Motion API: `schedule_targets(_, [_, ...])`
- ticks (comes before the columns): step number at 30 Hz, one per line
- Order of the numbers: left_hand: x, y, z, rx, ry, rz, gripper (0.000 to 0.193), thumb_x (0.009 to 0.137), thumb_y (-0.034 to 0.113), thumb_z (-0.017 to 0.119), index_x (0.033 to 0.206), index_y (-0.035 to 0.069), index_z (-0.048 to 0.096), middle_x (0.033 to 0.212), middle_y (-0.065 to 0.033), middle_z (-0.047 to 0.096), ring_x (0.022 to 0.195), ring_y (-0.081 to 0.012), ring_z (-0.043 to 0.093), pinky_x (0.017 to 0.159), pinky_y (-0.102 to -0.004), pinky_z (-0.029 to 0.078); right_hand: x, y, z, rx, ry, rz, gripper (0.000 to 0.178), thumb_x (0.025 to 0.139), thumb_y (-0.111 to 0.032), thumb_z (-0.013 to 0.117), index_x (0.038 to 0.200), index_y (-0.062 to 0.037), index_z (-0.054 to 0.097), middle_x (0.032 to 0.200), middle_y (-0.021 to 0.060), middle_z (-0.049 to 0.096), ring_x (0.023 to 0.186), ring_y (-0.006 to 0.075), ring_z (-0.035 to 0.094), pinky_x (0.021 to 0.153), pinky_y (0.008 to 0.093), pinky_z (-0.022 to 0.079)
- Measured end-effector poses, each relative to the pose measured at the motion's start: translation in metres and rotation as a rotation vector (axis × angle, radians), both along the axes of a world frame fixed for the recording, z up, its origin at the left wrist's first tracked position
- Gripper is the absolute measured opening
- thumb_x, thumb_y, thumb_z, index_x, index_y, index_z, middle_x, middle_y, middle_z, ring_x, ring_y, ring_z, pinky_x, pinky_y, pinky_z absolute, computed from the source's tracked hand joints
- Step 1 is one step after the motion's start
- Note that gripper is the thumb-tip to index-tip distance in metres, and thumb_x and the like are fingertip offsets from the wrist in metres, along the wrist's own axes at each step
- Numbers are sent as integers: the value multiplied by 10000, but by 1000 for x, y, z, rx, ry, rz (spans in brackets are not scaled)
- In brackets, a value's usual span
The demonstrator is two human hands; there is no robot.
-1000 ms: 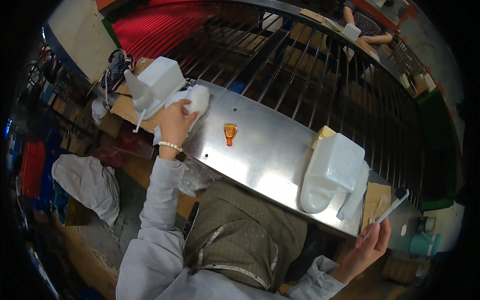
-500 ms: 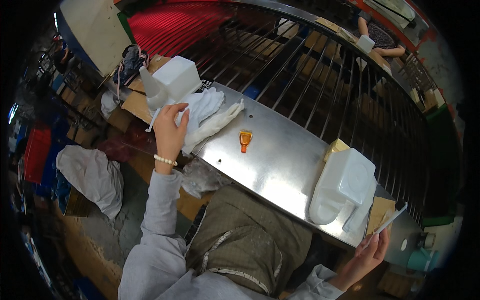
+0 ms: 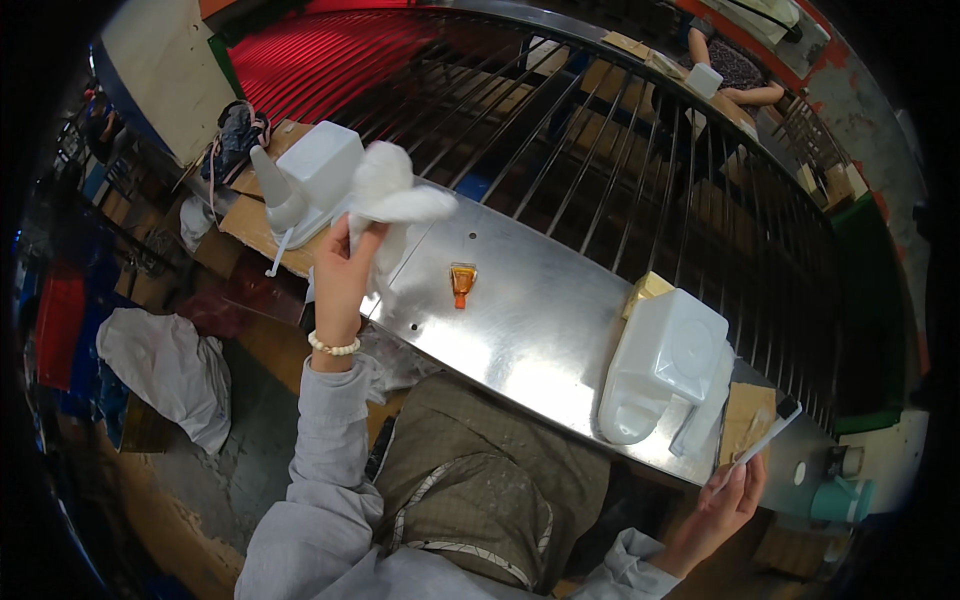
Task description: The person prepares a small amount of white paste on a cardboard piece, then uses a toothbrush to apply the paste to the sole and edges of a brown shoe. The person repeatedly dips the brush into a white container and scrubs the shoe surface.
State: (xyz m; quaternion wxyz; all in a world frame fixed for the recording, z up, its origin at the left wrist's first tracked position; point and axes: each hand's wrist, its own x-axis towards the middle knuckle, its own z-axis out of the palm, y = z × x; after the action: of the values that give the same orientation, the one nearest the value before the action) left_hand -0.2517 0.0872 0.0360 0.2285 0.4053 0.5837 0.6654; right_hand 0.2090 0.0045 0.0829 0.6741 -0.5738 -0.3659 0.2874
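Note:
My left hand (image 3: pixel 345 275) is raised over the left end of a steel table (image 3: pixel 540 330) and grips a white cloth (image 3: pixel 393 200) that hangs bunched above the fingers. Just behind it stands a white plastic container (image 3: pixel 315 175) with a spout. My right hand (image 3: pixel 728 500) is low at the right, off the table's near edge, and pinches a thin flat white card (image 3: pixel 765 440). A small orange object (image 3: pixel 461 282) lies on the steel between the hands. A second white plastic container (image 3: pixel 665 365) rests on the table's right part.
A dark metal railing (image 3: pixel 620 150) runs behind the table, with a red surface (image 3: pixel 300 50) beyond. Another person (image 3: pixel 735 75) works far back. A white sack (image 3: pixel 170 370) lies on the floor at left. A teal cup (image 3: pixel 835 498) stands at the right end, by brown cardboard (image 3: pixel 745 425).
My left hand has lifted the white cloth off the table's left end and bunched it up. My right hand has stayed low at the right with the card.

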Motion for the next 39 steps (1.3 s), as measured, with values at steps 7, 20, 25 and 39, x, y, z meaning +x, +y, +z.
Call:
schedule_targets(7, [43, -17, 42, 21, -716, -475, 550, 1091, 264, 495, 1543, -7, 339, 1425, -203, 576, 1214, -361, 648, 1034, -472, 535, -12, 4, -5, 70, 92, 39, 382, 1002, -191, 645, 1325, 3, 584, 939, -3, 626, 660, 7, 459, 494, 146, 284])
schedule_targets(20, [145, -54, 49, -248, -788, -710, 531, 1076, 195, 542, 1532, -23, 380, 1441, -130, 557, 1266, -209, 587, 1072, -368, 483, -61, 5, -3, -28, 104, 354, 270, 911, -158, 737, 1050, 72, 765, 763, 8, 560, 570, 32, 403, 518, 217, 276])
schedule_targets(25, [167, -69, 46, -322, -591, -844, 450, 1040, 176, 632, 1423, -40, 533, 1288, -70, 648, 1145, -123, 611, 1000, -290, 485, -92, 14, 10, -48, 131, 514, 257, 898, -124, 772, 1082, 54, 774, 1031, 75, 685, 684, 41, 475, 589, 197, 330])
schedule_targets(39, [196, -70, 52, -75, -374, -500, 290, 1017, 125, 679, 1243, -56, 659, 1081, -59, 699, 953, -118, 645, 827, -262, 511, -97, 22, 16, -80, 7, 695, 272, 809, 1, 846, 1063, 37, 758, 863, 14, 709, 590, 9, 368, 546, 198, 282])
